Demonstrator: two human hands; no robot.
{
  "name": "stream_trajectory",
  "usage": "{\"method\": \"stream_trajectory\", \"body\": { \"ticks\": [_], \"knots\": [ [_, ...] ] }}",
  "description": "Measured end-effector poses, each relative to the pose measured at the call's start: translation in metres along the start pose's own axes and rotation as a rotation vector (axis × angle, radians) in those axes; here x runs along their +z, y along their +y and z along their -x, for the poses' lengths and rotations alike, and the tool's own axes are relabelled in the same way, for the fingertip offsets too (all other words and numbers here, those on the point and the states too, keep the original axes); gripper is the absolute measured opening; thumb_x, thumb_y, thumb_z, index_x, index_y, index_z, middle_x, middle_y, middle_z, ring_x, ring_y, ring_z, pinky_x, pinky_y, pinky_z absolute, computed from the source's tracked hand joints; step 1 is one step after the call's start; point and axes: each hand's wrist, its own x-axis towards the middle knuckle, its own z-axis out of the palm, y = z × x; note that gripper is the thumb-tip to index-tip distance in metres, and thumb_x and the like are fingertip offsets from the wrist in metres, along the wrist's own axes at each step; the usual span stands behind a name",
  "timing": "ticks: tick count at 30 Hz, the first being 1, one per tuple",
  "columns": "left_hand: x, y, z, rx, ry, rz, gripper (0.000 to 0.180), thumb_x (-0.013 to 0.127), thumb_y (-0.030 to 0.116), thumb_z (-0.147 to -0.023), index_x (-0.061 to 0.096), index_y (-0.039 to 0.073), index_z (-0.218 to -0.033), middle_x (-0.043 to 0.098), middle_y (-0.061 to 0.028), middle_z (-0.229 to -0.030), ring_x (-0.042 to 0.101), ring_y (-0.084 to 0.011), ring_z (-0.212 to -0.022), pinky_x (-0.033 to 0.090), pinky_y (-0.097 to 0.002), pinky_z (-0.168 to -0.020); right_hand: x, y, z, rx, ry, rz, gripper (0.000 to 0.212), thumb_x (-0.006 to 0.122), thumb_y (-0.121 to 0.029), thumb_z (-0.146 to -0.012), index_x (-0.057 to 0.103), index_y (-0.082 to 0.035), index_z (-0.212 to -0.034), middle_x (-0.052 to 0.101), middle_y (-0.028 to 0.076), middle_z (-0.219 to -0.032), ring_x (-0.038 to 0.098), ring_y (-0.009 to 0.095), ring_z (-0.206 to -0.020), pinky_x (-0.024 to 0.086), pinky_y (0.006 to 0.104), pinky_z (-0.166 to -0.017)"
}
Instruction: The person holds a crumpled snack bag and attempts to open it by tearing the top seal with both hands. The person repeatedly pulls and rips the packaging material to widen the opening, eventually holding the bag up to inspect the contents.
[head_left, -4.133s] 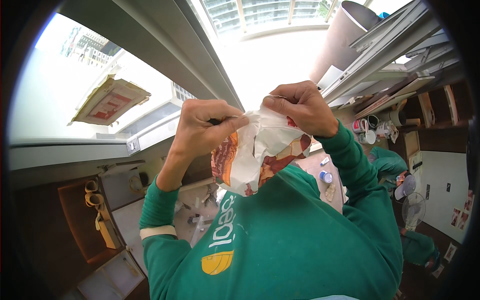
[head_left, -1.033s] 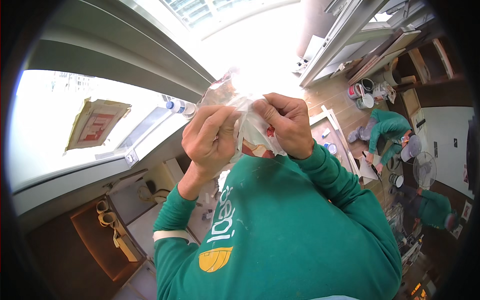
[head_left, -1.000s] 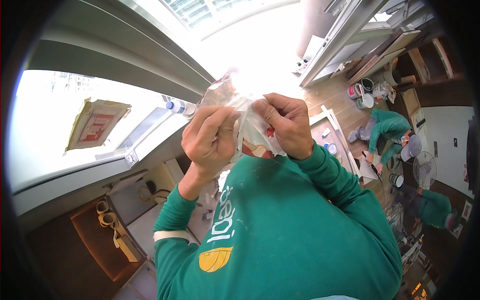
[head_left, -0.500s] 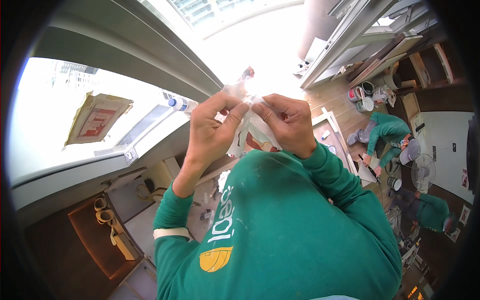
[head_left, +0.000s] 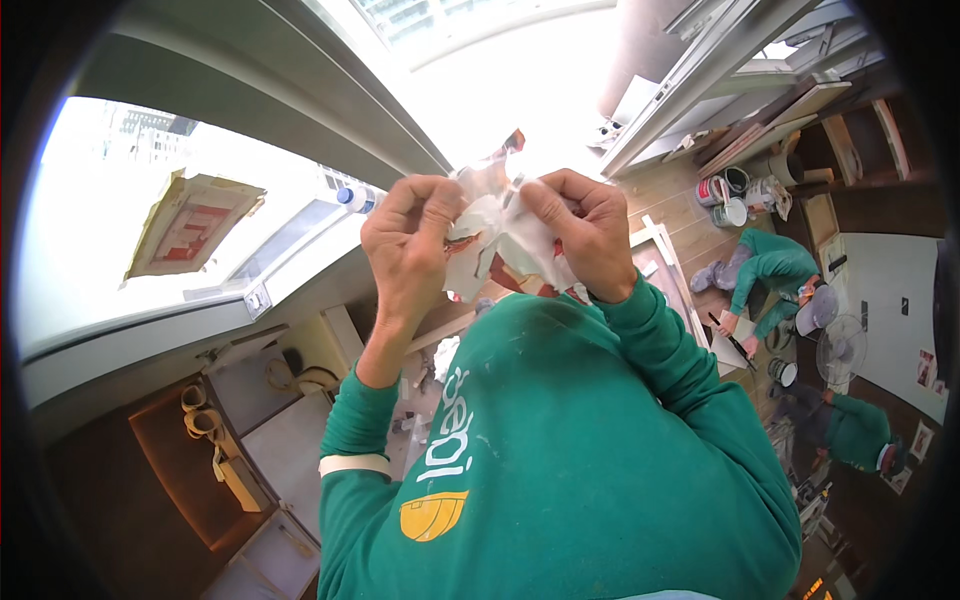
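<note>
Since the earlier frame both hands have drawn apart at centre frame: left hand (head_left: 408, 235) and right hand (head_left: 580, 232) pinch the crumpled wrapper (head_left: 500, 240), apparently mid-tear; pulling farther needs firm opposing grips.

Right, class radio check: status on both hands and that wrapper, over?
Left hand and right hand both pinching crumpled white-and-red wrapper, raised before the chest. Nothing between hands and wrapper. Co-workers in green well clear.
</note>
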Motion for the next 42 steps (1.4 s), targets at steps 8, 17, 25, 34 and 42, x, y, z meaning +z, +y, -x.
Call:
{"method": "stream_trajectory", "body": {
  "ticks": [8, 17, 25, 34, 42],
  "knots": [
    [-0.011, 0.006, -0.011, -0.129, -0.194, -0.047, 0.023, 0.066, 0.020, -0.094, 0.072, -0.002, -0.091, 0.065, -0.0005, -0.071, 0.054, -0.0051, -0.064, 0.042, -0.0218, -0.056, -0.001, -0.010, -0.005, -0.024, -0.075, 0.053, 0.017, 0.066, -0.014, -0.092, 0.070, 0.002, -0.092, 0.070, 0.005, -0.077, 0.060, 0.007, -0.069, 0.048, 0.0234, -0.060],
    [-0.002, 0.010, -0.006, -0.047, -0.211, -0.119, 0.012, 0.073, 0.012, -0.086, 0.072, 0.000, -0.086, 0.064, 0.0005, -0.071, 0.055, -0.0046, -0.064, 0.044, -0.0217, -0.057, 0.004, -0.009, -0.005, -0.095, 0.007, 0.130, 0.014, 0.068, -0.012, -0.091, 0.071, 0.001, -0.093, 0.070, 0.006, -0.077, 0.061, 0.007, -0.068, 0.049, 0.0237, -0.060],
    [0.001, -0.001, 0.007, -0.007, -0.025, -0.012, 0.010, 0.071, 0.008, -0.088, 0.072, -0.001, -0.084, 0.064, 0.0006, -0.071, 0.054, -0.0050, -0.063, 0.042, -0.0214, -0.057, 0.016, -0.001, -0.003, -0.128, 0.129, 0.068, 0.013, 0.067, -0.011, -0.092, 0.070, 0.002, -0.091, 0.069, 0.005, -0.076, 0.060, 0.006, -0.067, 0.048, 0.0227, -0.059],
    [-0.016, -0.021, 0.011, -0.014, 0.055, 0.019, 0.011, 0.070, 0.009, -0.090, 0.071, -0.001, -0.086, 0.066, -0.0010, -0.071, 0.056, -0.0048, -0.062, 0.043, -0.0203, -0.053, 0.027, 0.011, -0.013, -0.289, 0.219, 0.156, 0.011, 0.065, -0.008, -0.092, 0.069, 0.002, -0.091, 0.068, 0.005, -0.075, 0.061, 0.007, -0.066, 0.048, 0.0241, -0.056],
    [-0.034, -0.002, -0.003, 0.134, -0.054, -0.223, 0.016, 0.070, 0.013, -0.090, 0.071, -0.003, -0.091, 0.068, -0.0033, -0.074, 0.060, -0.0070, -0.063, 0.047, -0.0209, -0.056, 0.020, 0.002, -0.042, -0.903, 0.095, 0.752, 0.009, 0.065, -0.005, -0.085, 0.070, -0.009, -0.092, 0.070, 0.006, -0.089, 0.068, 0.025, -0.067, 0.054, 0.0308, -0.059]
  ]
}}
